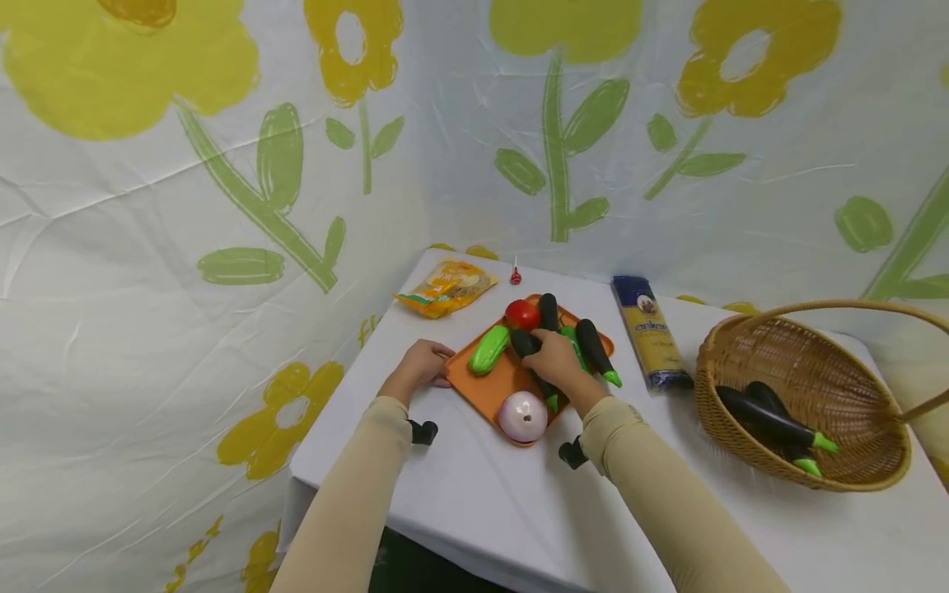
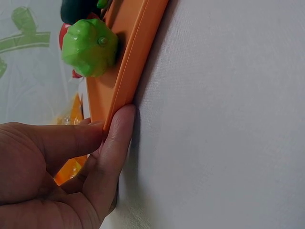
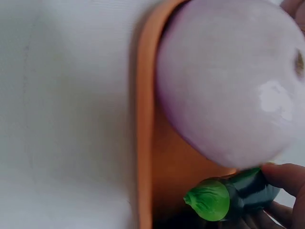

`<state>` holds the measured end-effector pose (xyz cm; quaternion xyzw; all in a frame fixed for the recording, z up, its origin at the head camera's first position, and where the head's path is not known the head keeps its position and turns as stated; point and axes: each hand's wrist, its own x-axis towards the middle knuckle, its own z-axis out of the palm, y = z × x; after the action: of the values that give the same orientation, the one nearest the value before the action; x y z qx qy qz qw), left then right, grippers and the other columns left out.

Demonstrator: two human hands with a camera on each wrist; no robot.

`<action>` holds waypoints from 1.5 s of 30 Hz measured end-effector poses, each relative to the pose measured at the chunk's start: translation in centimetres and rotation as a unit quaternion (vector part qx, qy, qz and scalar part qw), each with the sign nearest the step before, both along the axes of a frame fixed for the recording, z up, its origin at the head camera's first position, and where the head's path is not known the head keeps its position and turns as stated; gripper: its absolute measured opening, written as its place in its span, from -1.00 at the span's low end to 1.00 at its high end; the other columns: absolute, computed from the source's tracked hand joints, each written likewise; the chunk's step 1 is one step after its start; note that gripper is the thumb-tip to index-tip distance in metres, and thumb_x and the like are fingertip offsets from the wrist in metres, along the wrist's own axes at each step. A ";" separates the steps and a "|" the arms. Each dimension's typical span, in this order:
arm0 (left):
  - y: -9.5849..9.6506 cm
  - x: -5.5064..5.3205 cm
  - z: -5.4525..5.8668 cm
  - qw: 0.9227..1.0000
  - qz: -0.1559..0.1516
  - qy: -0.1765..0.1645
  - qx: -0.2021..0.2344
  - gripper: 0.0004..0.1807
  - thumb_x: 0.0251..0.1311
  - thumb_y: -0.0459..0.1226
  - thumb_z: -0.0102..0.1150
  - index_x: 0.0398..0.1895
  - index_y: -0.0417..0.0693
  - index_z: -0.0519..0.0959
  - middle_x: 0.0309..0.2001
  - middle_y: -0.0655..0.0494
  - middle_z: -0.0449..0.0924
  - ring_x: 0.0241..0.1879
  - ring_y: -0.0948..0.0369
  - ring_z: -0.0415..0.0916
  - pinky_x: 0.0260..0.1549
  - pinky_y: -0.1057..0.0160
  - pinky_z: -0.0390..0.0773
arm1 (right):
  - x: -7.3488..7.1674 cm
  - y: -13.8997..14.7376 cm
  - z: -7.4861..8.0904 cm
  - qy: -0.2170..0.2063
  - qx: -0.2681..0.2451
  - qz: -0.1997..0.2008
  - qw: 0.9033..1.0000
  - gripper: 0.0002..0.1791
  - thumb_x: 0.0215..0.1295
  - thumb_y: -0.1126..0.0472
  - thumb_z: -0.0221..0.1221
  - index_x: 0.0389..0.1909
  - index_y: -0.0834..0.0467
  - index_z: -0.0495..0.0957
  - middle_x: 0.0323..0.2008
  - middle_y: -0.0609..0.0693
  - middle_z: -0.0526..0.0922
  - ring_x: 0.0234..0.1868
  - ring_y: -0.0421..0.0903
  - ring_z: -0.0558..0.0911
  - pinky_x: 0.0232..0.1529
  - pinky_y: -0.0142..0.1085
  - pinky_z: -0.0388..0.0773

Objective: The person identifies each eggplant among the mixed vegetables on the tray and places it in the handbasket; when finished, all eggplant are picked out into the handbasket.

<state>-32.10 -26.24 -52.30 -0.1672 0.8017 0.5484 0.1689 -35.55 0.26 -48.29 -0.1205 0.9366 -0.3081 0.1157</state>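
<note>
In the head view, an orange tray (image 1: 482,394) lies on the white table. My left hand (image 1: 419,366) pinches its left rim between thumb and fingers, as the left wrist view shows. Over the tray, my right hand (image 1: 556,360) grips a dark eggplant (image 3: 248,191) with a green cap. A purple-white onion (image 1: 523,417) sits in the tray's near corner. Beside the held eggplant lie a bumpy light-green vegetable (image 1: 489,350), a tomato (image 1: 522,315) and a green vegetable (image 1: 571,334), partly hidden by the hand. Two more eggplants (image 1: 596,346) lie toward the tray's far right side.
At the right stands a wicker basket (image 1: 804,354) with a tall handle, holding eggplants (image 1: 767,418). A blue and yellow pasta packet (image 1: 654,333) lies between basket and tray. Toward the back are an orange food bag (image 1: 448,287) and a small red object (image 1: 515,277).
</note>
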 end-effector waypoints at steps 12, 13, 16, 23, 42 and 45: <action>-0.2 0.2 -0.3 1.000 -0.007 0.008 0.021 -0.54 0.17 -0.64 0.15 0.15 -0.26 0.63 -0.03 -0.22 0.57 -0.43 0.11 0.66 -0.42 0.22 0.76 | 0.4 2.3 4.1 -0.003 -0.001 -0.028 1.000 -0.24 0.27 0.15 0.34 0.46 0.26 0.34 0.28 0.30 0.50 0.20 0.21 0.52 0.20 0.10 0.57; -0.2 0.2 -0.3 1.000 -0.008 0.009 0.022 -0.53 0.16 -0.64 0.15 0.15 -0.27 0.63 -0.03 -0.22 0.57 -0.43 0.12 0.66 -0.42 0.22 0.76 | 0.4 2.6 4.4 -0.008 -0.003 -0.035 0.999 -0.23 0.27 0.15 0.34 0.47 0.24 0.33 0.29 0.30 0.49 0.20 0.21 0.52 0.19 0.11 0.57; -0.2 0.3 -0.2 1.000 -0.014 0.011 0.021 -0.54 0.17 -0.64 0.14 0.16 -0.28 0.62 -0.04 -0.22 0.57 -0.44 0.13 0.65 -0.42 0.23 0.76 | 0.5 3.5 5.4 -0.021 -0.021 -0.046 0.999 -0.24 0.28 0.18 0.33 0.48 0.25 0.32 0.30 0.31 0.47 0.21 0.22 0.51 0.19 0.14 0.57; -0.1 0.5 0.0 1.000 -0.017 0.012 0.013 -0.54 0.19 -0.62 0.14 0.17 -0.28 0.62 0.05 -0.28 0.55 -0.45 0.14 0.64 -0.40 0.23 0.76 | 1.1 5.9 7.4 0.007 -0.016 -0.035 0.999 -0.27 0.29 0.20 0.30 0.45 0.31 0.34 0.30 0.33 0.47 0.20 0.23 0.51 0.19 0.08 0.58; -0.1 0.6 0.4 0.999 -0.009 -0.003 0.038 -0.50 0.16 -0.65 0.15 0.20 -0.34 0.58 0.05 -0.30 0.50 -0.31 0.05 0.64 -0.31 0.18 0.77 | 2.3 12.0 11.1 0.028 0.016 -0.048 0.998 -0.24 0.24 0.16 0.28 0.45 0.32 0.34 0.23 0.40 0.48 0.01 0.22 0.58 -0.18 -0.12 0.71; 0.1 0.7 0.3 0.999 -0.008 -0.001 0.033 -0.50 0.17 -0.65 0.15 0.21 -0.34 0.57 0.03 -0.28 0.49 -0.31 0.06 0.63 -0.31 0.18 0.77 | 2.6 13.2 11.4 0.024 0.020 -0.052 0.998 -0.22 0.25 0.15 0.28 0.46 0.32 0.31 0.28 0.41 0.44 0.00 0.22 0.57 -0.18 -0.12 0.71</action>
<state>-31.41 -26.12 -51.97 -0.1562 0.7842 0.5730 0.1797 -33.00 13.49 -36.90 -0.0768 0.9500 -0.2918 0.0799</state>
